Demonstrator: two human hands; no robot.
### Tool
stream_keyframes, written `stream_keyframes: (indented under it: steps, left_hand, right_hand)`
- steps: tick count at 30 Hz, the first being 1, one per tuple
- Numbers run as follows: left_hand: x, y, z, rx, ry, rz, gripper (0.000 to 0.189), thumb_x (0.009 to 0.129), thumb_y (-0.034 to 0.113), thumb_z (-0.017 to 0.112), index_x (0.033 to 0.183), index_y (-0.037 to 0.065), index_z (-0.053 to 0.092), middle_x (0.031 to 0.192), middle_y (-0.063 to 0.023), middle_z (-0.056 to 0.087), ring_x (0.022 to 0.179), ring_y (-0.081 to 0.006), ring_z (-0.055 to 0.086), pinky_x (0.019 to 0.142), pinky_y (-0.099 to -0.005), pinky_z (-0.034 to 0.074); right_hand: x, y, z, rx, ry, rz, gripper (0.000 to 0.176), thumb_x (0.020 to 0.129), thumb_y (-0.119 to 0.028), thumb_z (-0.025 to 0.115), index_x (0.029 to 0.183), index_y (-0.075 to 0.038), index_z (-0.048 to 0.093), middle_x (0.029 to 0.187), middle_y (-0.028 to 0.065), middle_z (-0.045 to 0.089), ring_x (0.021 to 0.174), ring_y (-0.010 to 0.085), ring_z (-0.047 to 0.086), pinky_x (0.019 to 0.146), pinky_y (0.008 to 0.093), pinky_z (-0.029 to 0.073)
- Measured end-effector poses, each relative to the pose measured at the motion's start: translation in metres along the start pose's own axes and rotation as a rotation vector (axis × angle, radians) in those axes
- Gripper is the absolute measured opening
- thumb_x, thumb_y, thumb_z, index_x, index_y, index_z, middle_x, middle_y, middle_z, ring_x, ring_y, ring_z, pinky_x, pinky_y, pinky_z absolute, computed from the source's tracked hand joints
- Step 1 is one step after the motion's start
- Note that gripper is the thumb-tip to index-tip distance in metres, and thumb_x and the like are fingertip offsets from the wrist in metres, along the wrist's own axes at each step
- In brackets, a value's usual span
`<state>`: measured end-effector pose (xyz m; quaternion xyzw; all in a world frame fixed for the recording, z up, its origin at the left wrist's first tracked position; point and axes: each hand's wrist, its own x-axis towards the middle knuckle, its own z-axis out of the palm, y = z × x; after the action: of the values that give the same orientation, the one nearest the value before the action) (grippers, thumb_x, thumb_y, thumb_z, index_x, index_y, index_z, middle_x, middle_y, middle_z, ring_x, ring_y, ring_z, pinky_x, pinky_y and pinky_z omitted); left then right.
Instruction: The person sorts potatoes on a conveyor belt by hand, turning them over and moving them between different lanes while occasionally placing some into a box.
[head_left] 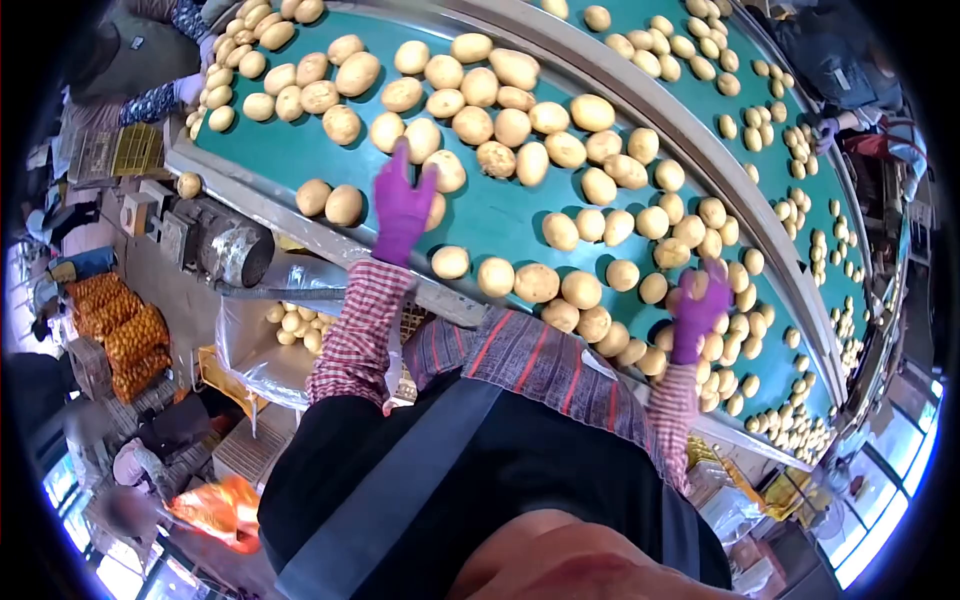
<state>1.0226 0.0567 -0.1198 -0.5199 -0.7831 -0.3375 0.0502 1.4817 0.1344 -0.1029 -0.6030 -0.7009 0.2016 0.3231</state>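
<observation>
Many pale yellow potatoes (513, 127) lie on a green conveyor belt (290, 165) in front of me. My left hand (401, 205), in a purple glove, reaches over the near side of the belt with its fingers apart. One potato (436, 211) sits right beside its palm, partly covered by the glove, and another potato (444, 171) lies by the fingertips. Farther right, my right hand (700, 310), also gloved in purple, is bent around a potato (697, 287) among a dense group near the belt's front edge; its fingers are slightly blurred.
A metal divider (640, 85) separates this belt from a second belt (685, 95) carrying more potatoes. Co-workers stand at the far left and right, one gloved hand (827, 133) over the far belt. Below left are a plastic-lined bin (245, 340) and filled orange net sacks (120, 335).
</observation>
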Motion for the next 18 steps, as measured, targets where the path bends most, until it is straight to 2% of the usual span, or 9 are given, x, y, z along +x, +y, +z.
stream_keyframes:
  steps: [2, 3, 5, 6, 11, 13, 14, 16, 18]
  left_hand:
    - [-0.009, 0.060, 0.009, -0.023, -0.119, 0.105, 0.058, 0.091, 0.036, 0.079, 0.141, 0.011, 0.064, 0.114, -0.0180, 0.066, 0.100, -0.0377, 0.067, 0.084, -0.0518, 0.055]
    - [-0.012, 0.091, 0.002, 0.001, -0.185, 0.166, 0.054, 0.092, 0.033, 0.077, 0.140, 0.011, 0.066, 0.109, -0.0193, 0.067, 0.097, -0.0387, 0.067, 0.082, -0.0513, 0.055]
    - [-0.028, 0.123, 0.013, 0.058, -0.459, 0.252, 0.054, 0.093, 0.035, 0.073, 0.142, 0.014, 0.065, 0.114, -0.0198, 0.065, 0.102, -0.0385, 0.066, 0.084, -0.0511, 0.053]
    - [-0.039, 0.141, 0.021, 0.024, -0.444, 0.307, 0.053, 0.094, 0.036, 0.070, 0.142, 0.016, 0.065, 0.116, -0.0197, 0.064, 0.104, -0.0385, 0.065, 0.086, -0.0522, 0.052]
    - [-0.038, 0.199, 0.029, -0.333, -0.487, 0.383, 0.049, 0.099, 0.043, 0.071, 0.139, 0.016, 0.066, 0.120, -0.0154, 0.067, 0.110, -0.0330, 0.066, 0.099, -0.0498, 0.048]
    - [0.007, 0.150, 0.058, -0.381, -0.149, 0.244, 0.039, 0.101, 0.034, 0.071, 0.132, 0.009, 0.067, 0.111, -0.0081, 0.068, 0.104, -0.0241, 0.067, 0.093, -0.0433, 0.053]
    - [0.044, 0.145, 0.041, -0.949, -0.225, -0.278, 0.033, 0.101, 0.026, 0.073, 0.126, 0.005, 0.067, 0.104, -0.0040, 0.067, 0.097, -0.0183, 0.067, 0.083, -0.0372, 0.056]
    - [0.117, 0.134, -0.006, 0.071, 0.003, 0.083, 0.041, 0.100, 0.033, 0.073, 0.127, 0.003, 0.066, 0.102, -0.0107, 0.071, 0.094, -0.0254, 0.071, 0.081, -0.0385, 0.059]
    - [0.150, 0.018, 0.069, 0.292, 0.219, 0.128, 0.045, 0.095, 0.038, 0.078, 0.122, 0.005, 0.065, 0.108, -0.0117, 0.073, 0.097, -0.0334, 0.071, 0.083, -0.0435, 0.058]
  right_hand:
    - [-0.008, -0.102, 0.054, 0.522, -0.427, 0.025, 0.051, 0.093, -0.027, 0.079, 0.137, -0.009, 0.063, 0.138, 0.0121, 0.064, 0.137, 0.0354, 0.055, 0.108, 0.0489, 0.051]
    - [-0.019, -0.134, 0.067, 0.544, -0.639, -0.067, 0.049, 0.092, -0.027, 0.081, 0.134, -0.009, 0.064, 0.139, 0.0113, 0.062, 0.141, 0.0355, 0.052, 0.109, 0.0490, 0.050]
    - [-0.027, -0.133, 0.072, -0.031, -0.443, -0.805, 0.055, 0.076, -0.027, 0.087, 0.124, -0.010, 0.068, 0.136, 0.0123, 0.064, 0.141, 0.0426, 0.051, 0.108, 0.0576, 0.048]
    - [-0.035, -0.115, 0.073, -0.004, -0.378, -0.747, 0.043, 0.073, -0.024, 0.086, 0.112, -0.013, 0.074, 0.127, 0.0118, 0.068, 0.141, 0.0442, 0.052, 0.105, 0.0591, 0.048]
    - [-0.040, 0.018, 0.022, -0.217, -0.152, -0.530, 0.025, 0.077, -0.019, 0.081, 0.102, -0.018, 0.079, 0.112, 0.0080, 0.073, 0.135, 0.0437, 0.056, 0.105, 0.0564, 0.048]
    - [-0.043, 0.057, -0.022, -0.271, -0.192, -0.511, 0.015, 0.081, -0.019, 0.076, 0.096, -0.016, 0.078, 0.108, 0.0096, 0.072, 0.123, 0.0411, 0.061, 0.105, 0.0521, 0.048]
    - [-0.049, 0.073, -0.049, -0.330, -0.157, -0.464, 0.016, 0.082, -0.019, 0.077, 0.097, -0.016, 0.079, 0.108, 0.0094, 0.072, 0.124, 0.0417, 0.061, 0.105, 0.0519, 0.048]
    - [-0.045, 0.099, -0.083, -0.411, -0.072, -0.372, 0.017, 0.083, -0.020, 0.077, 0.100, -0.016, 0.080, 0.109, 0.0092, 0.073, 0.124, 0.0427, 0.062, 0.105, 0.0515, 0.049]
    - [-0.043, 0.133, -0.103, -0.481, 0.003, -0.304, 0.014, 0.087, -0.019, 0.076, 0.100, -0.015, 0.080, 0.103, 0.0085, 0.074, 0.118, 0.0389, 0.065, 0.104, 0.0509, 0.049]
